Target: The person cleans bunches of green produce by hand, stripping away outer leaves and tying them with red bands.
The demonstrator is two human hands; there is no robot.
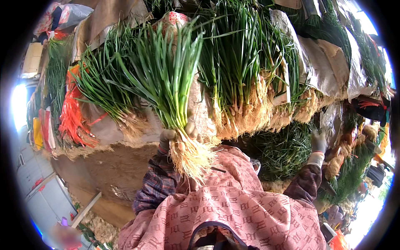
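My left hand, in a grey glove, grips a bunch of spring onions near its base. The leaves fan upward, and pale stringy roots hang below the fingers over my pink patterned apron. Off to the right, my right hand, also gloved, is raised with its fingers apart and nothing visible in it. It is beside a crinkled silvery sheet and above a dark heap of cut greens.
More spring onions lie across the bench, roots toward me. A smaller bunch rests at left, by red plastic strips. Brown sacking covers piles at right. A wooden board slants at lower left.
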